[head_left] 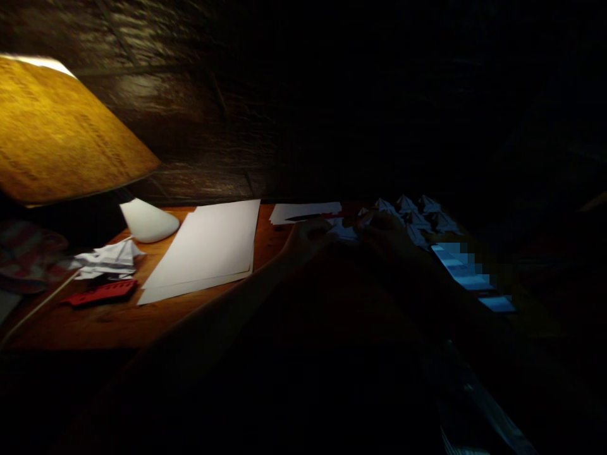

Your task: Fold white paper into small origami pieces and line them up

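The scene is very dark. My left hand [307, 235] and my right hand [385, 229] meet near the far middle of a wooden table [118, 322]. Between them lies a small piece of folded white paper [342, 231], and both hands seem to pinch it with curled fingers. Just behind the hands lies a white sheet [303, 211] with a dark pen-like thing [310, 217] on it. Several folded paper shapes [417, 213] sit in a cluster to the right of my right hand.
A lit lamp with a yellow shade [57, 133] and white base [149, 221] stands at the left. A stack of white sheets [208, 249], crumpled paper [109, 259] and a red flat object [102, 293] lie near it. A glowing phone screen [467, 272] lies at the right.
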`<state>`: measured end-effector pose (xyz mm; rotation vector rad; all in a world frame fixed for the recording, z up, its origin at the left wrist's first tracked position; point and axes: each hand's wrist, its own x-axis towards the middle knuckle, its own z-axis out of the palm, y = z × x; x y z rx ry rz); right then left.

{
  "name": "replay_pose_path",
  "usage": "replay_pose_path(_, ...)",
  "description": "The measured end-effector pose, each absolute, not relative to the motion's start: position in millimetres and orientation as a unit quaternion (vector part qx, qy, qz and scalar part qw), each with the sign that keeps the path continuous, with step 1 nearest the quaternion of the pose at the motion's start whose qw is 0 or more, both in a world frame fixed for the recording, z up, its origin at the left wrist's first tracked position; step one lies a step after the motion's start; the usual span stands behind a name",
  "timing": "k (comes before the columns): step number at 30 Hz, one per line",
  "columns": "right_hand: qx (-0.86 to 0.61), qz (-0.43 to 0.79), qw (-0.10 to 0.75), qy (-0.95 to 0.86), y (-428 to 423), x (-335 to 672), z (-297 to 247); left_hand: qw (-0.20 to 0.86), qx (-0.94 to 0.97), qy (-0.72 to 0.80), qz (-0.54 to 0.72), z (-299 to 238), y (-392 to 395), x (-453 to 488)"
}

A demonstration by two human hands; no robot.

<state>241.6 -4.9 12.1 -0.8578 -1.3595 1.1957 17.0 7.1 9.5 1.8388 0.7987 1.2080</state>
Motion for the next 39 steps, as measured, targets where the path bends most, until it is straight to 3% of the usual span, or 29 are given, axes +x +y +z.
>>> replay_pose_path(11,-0.348,0.545,0.537,-0.542,-4,239,12,0.424,0.683,0.338,0.489,8,10,14)
replay_pose_path(18,-0.324,0.587,0.426,-0.607,-10,239,8,0.425,0.650,0.369,0.511,11,9,14)
replay_pose_path(22,-0.400,0.560,0.391,-0.612,-11,241,6,0.437,0.658,0.377,0.484,9,10,17)
replay_pose_path(30,-0.442,0.508,0.390,-0.628,-6,244,8,0.485,0.638,0.390,0.455,7,4,20)
replay_pose_path(39,-0.421,0.555,0.386,-0.606,-18,240,20,0.505,0.638,0.345,0.468,13,4,19)
